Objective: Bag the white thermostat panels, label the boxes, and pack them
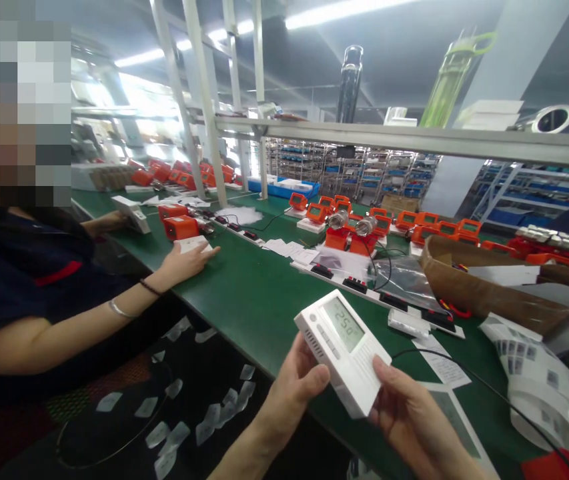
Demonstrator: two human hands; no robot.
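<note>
Both of my hands hold a white box-shaped meter [347, 350] with a lit grey display and a row of buttons, tilted above the front edge of the green bench [244, 293]. My left hand [297, 380] grips its left end, the thumb against the side. At the right end, my right hand [409, 413] has its thumb on the ribbed face and the fingers underneath. A black cable [444, 355] runs from behind the meter toward the right; whether it joins the meter is hidden.
At left, a co-worker's hand [189, 260] rests on a white piece by orange housings [181, 227]. A power strip [354, 285] crosses the bench. On the right are a cardboard box [489, 287], a label roll [534, 373] and a paper slip [441, 360]. A shelf beam [389, 137] spans above.
</note>
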